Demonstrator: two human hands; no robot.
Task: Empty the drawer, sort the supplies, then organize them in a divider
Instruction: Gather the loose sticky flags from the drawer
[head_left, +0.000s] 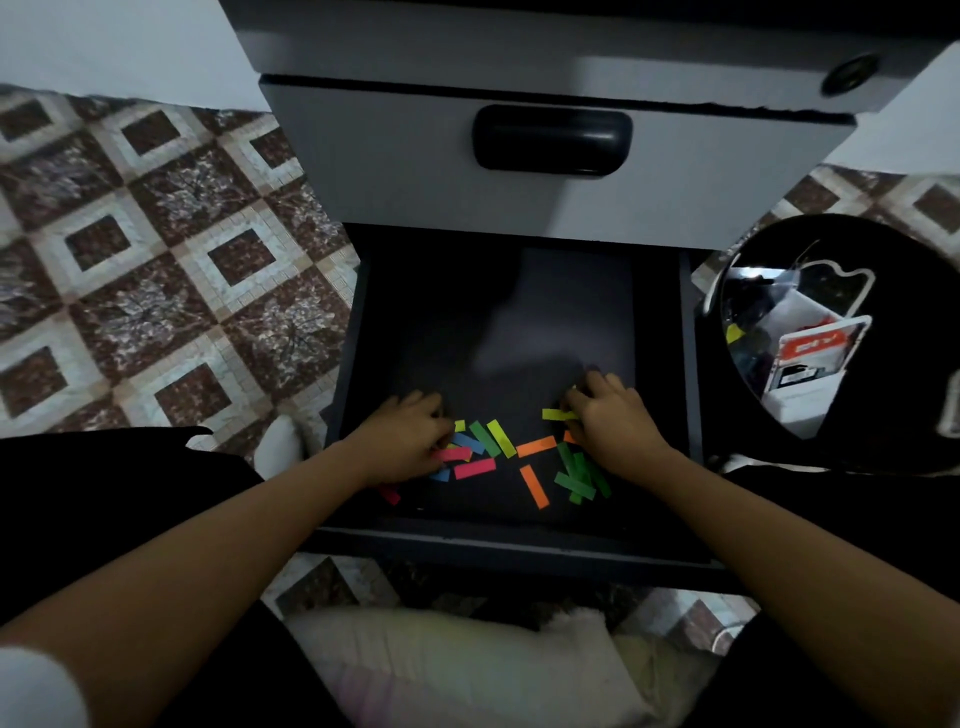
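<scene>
The lower drawer of a grey cabinet is pulled out, its dark floor bare at the back. Several small paper strips in pink, blue, green, yellow and orange lie scattered near its front. My left hand rests on the left cluster, fingers curled over pink and blue strips. My right hand lies on the right cluster, its fingertips on a yellow strip, with green strips just below it.
A closed grey drawer with a black handle sits above the open one. A round black container with a red-and-white packet and other supplies stands on the right. Patterned tile floor spreads to the left. A pale cushion lies in front.
</scene>
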